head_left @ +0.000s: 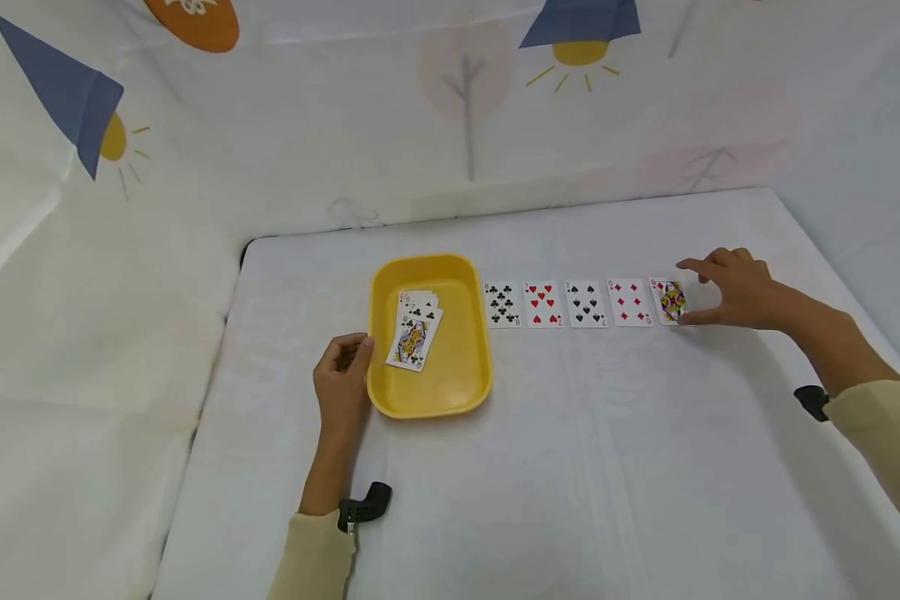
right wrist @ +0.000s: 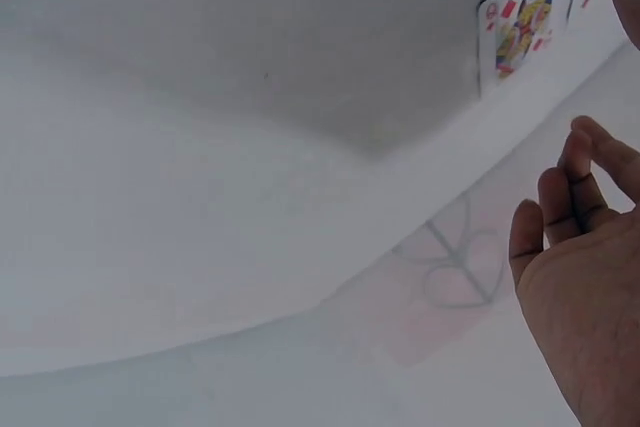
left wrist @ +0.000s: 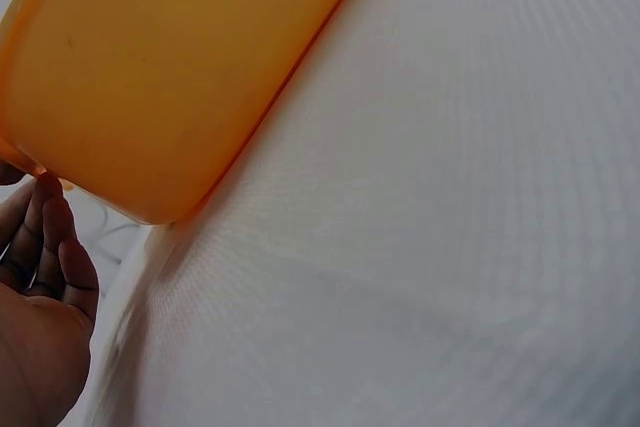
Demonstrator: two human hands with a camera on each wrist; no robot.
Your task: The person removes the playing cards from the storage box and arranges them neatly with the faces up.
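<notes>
Inspecting remotely, I find a white table (head_left: 540, 483) bearing a yellow tray (head_left: 457, 358) and, just right of it, a row of five face-up cards (head_left: 587, 305). The left hand (head_left: 342, 379) pinches the tray's left rim. The right hand (head_left: 742, 287) has thumb and forefinger spread about the end card, the queen of diamonds (head_left: 672, 301); contact I cannot tell.

Along the far side of the surface (head_left: 570, 467), a row of cards reads, left to right, 8 with clubs (head_left: 502, 305), 7 with hearts (head_left: 543, 304), 7 with spades (head_left: 587, 304), 6 with diamonds (head_left: 631, 302) and a face card (head_left: 672, 300) marked Q with a diamond. In the yellow tray (head_left: 457, 383) at left, the overlapping cards (head_left: 414, 337) show a 7 and club signs; the front picture card's letter is too small to read surely.
</notes>
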